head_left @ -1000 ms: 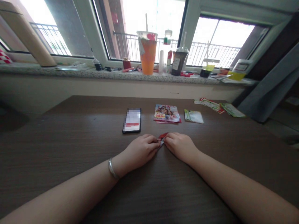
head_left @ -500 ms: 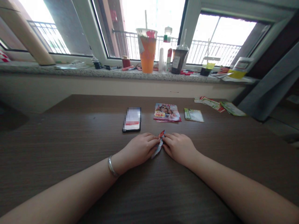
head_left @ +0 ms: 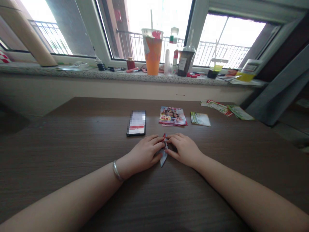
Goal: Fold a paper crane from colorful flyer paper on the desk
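Observation:
A small folded piece of printed paper (head_left: 163, 155), red at its top and grey-blue at its pointed lower end, stands on edge on the dark wooden table (head_left: 72, 145). My left hand (head_left: 144, 152), with a silver bangle on the wrist, pinches it from the left. My right hand (head_left: 183, 149) pinches it from the right, fingertips meeting the left hand's at the paper's top. Both hands rest on the table.
A phone (head_left: 136, 123) lies just beyond my left hand. A colourful flyer (head_left: 172, 116), a green-white card (head_left: 200, 119) and more leaflets (head_left: 218, 107) lie farther back. The stone windowsill (head_left: 72, 73) holds an orange cup (head_left: 152, 53), a dark drink cup (head_left: 184, 62), bottles and small clutter.
The folded paper has turned from lying low between my fingers to standing on edge, its grey pointed end now showing toward me. Both hands shifted slightly forward.

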`<state>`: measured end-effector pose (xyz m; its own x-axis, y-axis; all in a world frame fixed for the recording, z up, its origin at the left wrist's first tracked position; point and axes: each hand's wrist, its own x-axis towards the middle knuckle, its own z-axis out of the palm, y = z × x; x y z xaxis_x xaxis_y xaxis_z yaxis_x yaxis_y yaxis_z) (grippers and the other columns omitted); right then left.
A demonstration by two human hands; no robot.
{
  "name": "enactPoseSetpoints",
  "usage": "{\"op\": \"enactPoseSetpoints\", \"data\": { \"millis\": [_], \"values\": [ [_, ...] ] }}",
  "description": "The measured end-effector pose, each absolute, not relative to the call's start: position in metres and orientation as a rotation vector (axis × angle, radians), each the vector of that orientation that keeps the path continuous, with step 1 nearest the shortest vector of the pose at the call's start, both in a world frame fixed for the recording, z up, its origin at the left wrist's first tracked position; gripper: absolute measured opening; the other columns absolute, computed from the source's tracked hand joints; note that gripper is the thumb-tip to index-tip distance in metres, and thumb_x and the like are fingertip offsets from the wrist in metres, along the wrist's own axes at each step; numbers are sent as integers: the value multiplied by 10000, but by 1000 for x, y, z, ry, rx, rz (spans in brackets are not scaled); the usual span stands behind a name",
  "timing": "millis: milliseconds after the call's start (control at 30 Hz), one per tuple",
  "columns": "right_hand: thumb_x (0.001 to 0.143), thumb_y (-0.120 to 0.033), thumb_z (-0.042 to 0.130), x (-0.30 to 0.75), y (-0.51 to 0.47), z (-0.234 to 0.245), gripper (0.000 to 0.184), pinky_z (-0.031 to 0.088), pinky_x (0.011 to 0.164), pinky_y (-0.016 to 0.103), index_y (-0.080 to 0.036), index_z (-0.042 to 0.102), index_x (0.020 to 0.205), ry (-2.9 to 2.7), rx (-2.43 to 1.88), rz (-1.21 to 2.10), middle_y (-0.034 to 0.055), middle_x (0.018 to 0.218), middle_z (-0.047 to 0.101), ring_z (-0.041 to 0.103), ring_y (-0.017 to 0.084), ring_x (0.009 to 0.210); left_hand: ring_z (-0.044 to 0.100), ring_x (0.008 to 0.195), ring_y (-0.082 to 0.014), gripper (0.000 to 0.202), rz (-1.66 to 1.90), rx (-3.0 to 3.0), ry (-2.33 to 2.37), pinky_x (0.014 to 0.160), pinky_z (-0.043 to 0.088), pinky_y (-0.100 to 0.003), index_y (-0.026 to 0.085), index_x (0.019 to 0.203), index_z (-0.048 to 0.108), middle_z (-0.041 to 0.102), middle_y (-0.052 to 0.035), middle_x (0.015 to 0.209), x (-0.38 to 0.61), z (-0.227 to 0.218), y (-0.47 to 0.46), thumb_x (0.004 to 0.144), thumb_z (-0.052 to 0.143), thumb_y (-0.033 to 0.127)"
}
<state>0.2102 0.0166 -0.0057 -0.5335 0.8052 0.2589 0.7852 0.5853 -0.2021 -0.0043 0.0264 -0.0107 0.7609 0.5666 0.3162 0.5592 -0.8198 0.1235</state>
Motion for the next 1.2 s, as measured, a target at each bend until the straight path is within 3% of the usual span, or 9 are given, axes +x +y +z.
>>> {"op": "enactPoseSetpoints", "data": {
  "millis": [267,533,667,967,1200],
  "values": [
    [865,-381,576,210,21,-14,445,388,1064,427,-135,560,1236,-2450,-1261,214,126,1314,580,462,251,1250,399,1355,-258,304,451,2876,928,1119,337,-469,182,1170,572,442,-120,1461,-6,-11,30,911,536,336],
    [873,-374,559,212,24,-19,546,370,1091,442,-134,480,1357,-2460,-1216,278,129,1367,544,409,261,1325,460,1302,-266,468,514,2874,967,1093,378,-458,136,1296,493,518,-155,1378,-2,-10,28,881,567,340],
    [856,-342,599,212,24,-17,415,362,1092,449,-154,574,1224,-2460,-1159,259,121,1367,538,444,250,1294,495,1267,-265,502,517,2871,987,1075,404,-446,119,1308,487,551,-155,1343,-3,-9,29,883,565,375],
    [846,-279,654,212,26,-10,165,444,984,394,-208,678,993,-2453,-974,264,71,1118,678,555,198,1128,553,1194,-228,285,539,2915,977,1015,457,-398,155,1171,586,629,-109,1234,-5,-9,36,911,551,268],
    [833,-299,682,214,25,-11,124,468,935,366,-208,694,916,-2460,-1001,251,57,1050,707,596,197,1060,613,1004,-207,138,530,2943,893,874,519,-353,174,989,642,654,-94,1055,-4,-7,36,914,557,252]
  ]
}}
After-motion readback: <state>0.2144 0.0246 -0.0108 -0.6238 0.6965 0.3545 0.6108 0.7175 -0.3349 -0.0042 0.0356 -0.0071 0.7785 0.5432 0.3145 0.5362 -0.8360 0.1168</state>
